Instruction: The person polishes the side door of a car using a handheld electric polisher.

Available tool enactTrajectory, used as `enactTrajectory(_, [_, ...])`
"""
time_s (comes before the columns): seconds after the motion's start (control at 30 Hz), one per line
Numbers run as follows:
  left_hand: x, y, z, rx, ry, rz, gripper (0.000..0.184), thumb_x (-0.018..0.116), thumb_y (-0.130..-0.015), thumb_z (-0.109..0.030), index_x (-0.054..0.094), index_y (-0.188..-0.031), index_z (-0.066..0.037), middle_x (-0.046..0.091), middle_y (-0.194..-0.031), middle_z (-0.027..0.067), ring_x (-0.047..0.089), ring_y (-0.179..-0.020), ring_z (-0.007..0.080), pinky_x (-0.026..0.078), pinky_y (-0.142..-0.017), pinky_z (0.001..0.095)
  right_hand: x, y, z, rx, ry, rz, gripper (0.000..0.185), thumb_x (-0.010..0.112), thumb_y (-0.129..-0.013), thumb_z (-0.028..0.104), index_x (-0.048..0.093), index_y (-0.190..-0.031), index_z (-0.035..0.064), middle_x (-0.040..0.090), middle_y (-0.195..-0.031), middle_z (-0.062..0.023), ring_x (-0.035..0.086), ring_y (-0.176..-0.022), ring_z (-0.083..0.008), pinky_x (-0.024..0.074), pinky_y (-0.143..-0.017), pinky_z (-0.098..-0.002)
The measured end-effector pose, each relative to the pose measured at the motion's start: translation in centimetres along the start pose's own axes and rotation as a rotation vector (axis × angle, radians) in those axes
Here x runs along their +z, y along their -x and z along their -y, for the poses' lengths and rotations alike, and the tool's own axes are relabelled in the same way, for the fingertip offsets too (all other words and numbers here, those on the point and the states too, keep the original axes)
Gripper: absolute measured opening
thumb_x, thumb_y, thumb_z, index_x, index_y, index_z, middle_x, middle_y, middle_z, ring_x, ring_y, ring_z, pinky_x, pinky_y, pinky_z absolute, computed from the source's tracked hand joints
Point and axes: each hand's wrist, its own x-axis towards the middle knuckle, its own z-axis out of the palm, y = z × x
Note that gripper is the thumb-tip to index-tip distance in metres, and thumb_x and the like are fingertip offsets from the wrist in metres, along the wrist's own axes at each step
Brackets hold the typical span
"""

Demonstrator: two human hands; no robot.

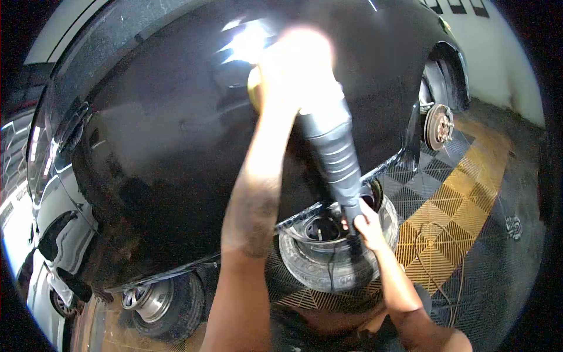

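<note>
A grey and black polisher [331, 146] extends from my right hand up to a black car panel [176, 117]. My left hand [302, 61] is over its front end, washed out by glare, so the separate fingers do not show. The yellow edge of a pad [254, 88] peeks out at the left of that hand, close to the panel. Lower down, my right hand [366, 226] wraps round the polisher's rear end. A dark cord [331, 270] hangs below it, in front of a wheel.
Below the car's sill lies a wheel with a tyre [328, 276]; another wheel [167, 305] is at lower left. A bare brake disc [438, 127] shows at right. A cable [460, 270] loops over yellow and black floor tiles [446, 229]. Another vehicle [44, 299] stands at far left.
</note>
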Motion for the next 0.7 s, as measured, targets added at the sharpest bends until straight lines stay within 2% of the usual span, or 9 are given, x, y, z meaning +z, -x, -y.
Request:
enactTrajectory(0.13, [-6.2, 4.8, 5.5, -0.157, 0.436, -0.162, 0.025, 0.064, -0.092, -0.019, 0.075, -0.104, 0.0, 0.077, -0.102, 0.014, 0.074, -0.097, 0.0231, 0.057, -0.088, 0.0347, 6.6, 0.4, -2.2, 0.012, 0.061, 0.118, 0.068, 0.064, -0.101, 0.017, 0.031, -0.159, 0.0032, 0.066, -0.114, -0.0077, 0.063, -0.095, -0.013, 0.0527, -0.089, -0.0314])
enactTrajectory(0.2, [-9.4, 7.3, 6.9, -0.285, 0.638, -0.192, 0.028, 0.063, -0.091, -0.017, 0.075, -0.109, 0.001, 0.076, -0.105, 0.0158, 0.073, -0.099, 0.0251, 0.056, -0.091, 0.0354, 9.9, 0.3, -2.2, 0.007, 0.109, 0.203, 0.068, 0.064, -0.101, 0.017, 0.031, -0.159, 0.0015, 0.056, -0.144, -0.0107, 0.055, -0.125, -0.0178, 0.0427, -0.109, -0.0357])
enactTrajectory(0.3, [-13.5, 11.1, 10.3, -0.067, 0.334, -0.157, 0.026, 0.064, -0.09, -0.014, 0.075, -0.109, 0.001, 0.073, -0.113, 0.0184, 0.072, -0.103, 0.0291, 0.055, -0.095, 0.0385, 13.7, -0.5, -3.9, -0.128, 0.146, 0.348, 0.07, 0.064, -0.1, 0.02, 0.031, -0.158, -0.0011, 0.04, -0.16, -0.0156, 0.034, -0.148, -0.0224, 0.0244, -0.122, -0.039])
enactTrajectory(0.33, [-14.2, 12.4, 11.3, 0.017, 0.244, -0.144, 0.026, 0.064, -0.09, -0.012, 0.075, -0.11, 0.001, 0.072, -0.115, 0.019, 0.072, -0.104, 0.0301, 0.055, -0.096, 0.0388, 14.9, -0.2, -3.6, -0.118, 0.223, 0.344, 0.069, 0.064, -0.101, 0.022, 0.031, -0.157, -0.0008, 0.042, -0.159, -0.0153, 0.038, -0.145, -0.0215, 0.0269, -0.121, -0.0378])
enactTrajectory(0.37, [-14.7, 13.0, 10.7, -0.162, 0.398, -0.209, 0.023, 0.067, -0.091, -0.009, 0.073, -0.105, 0.008, 0.076, -0.102, 0.0159, 0.072, -0.096, 0.0217, 0.055, -0.09, 0.034, 15.6, 0.0, -3.9, -0.132, 0.232, 0.353, 0.07, 0.065, -0.101, 0.023, 0.032, -0.157, -0.0006, 0.043, -0.158, -0.0151, 0.039, -0.145, -0.0213, 0.0279, -0.121, -0.0373])
enactTrajectory(0.4, [-15.0, 13.7, 10.8, -0.158, 0.4, -0.199, 0.023, 0.067, -0.091, -0.009, 0.073, -0.105, 0.008, 0.076, -0.102, 0.0159, 0.072, -0.096, 0.0217, 0.055, -0.09, 0.034, 16.2, 0.2, -4.1, -0.147, 0.241, 0.359, 0.07, 0.065, -0.1, 0.024, 0.032, -0.157, -0.0004, 0.043, -0.158, -0.015, 0.04, -0.144, -0.021, 0.0289, -0.12, -0.0368])
enactTrajectory(0.47, [-15.4, 14.9, 11.4, -0.471, 0.631, -0.193, 0.024, 0.063, -0.095, -0.006, 0.071, -0.113, 0.009, 0.073, -0.111, 0.019, 0.072, -0.101, 0.026, 0.055, -0.094, 0.036, 16.6, 0.6, -4.4, -0.191, 0.23, 0.316, 0.07, 0.066, -0.1, 0.025, 0.034, -0.157, 0.0007, 0.049, -0.154, -0.015, 0.047, -0.139, -0.0209, 0.0344, -0.117, -0.0362])
enactTrajectory(0.63, [-12.5, 12.9, 7.8, -0.453, 0.615, -0.156, 0.024, 0.063, -0.097, -0.007, 0.07, -0.113, 0.01, 0.074, -0.111, 0.018, 0.072, -0.1, 0.0237, 0.055, -0.094, 0.0353, 13.4, 1.3, -4.5, -0.227, 0.297, 0.207, 0.064, 0.066, -0.099, 0.027, 0.042, -0.15, -0.0051, 0.059, -0.143, -0.0203, 0.056, -0.133, -0.0261, 0.0399, -0.113, -0.0392])
enactTrajectory(0.7, [-9.7, 11.3, 6.4, -0.173, 0.42, -0.122, 0.022, 0.065, -0.095, -0.008, 0.073, -0.112, 0.005, 0.074, -0.111, 0.0173, 0.072, -0.101, 0.0241, 0.056, -0.092, 0.0353, 10.9, 1.5, -3.4, -0.215, 0.301, 0.142, 0.069, 0.063, -0.1, 0.043, 0.045, -0.149, -0.0022, 0.056, -0.146, -0.0199, 0.055, -0.134, -0.0269, 0.0408, -0.112, -0.0391])
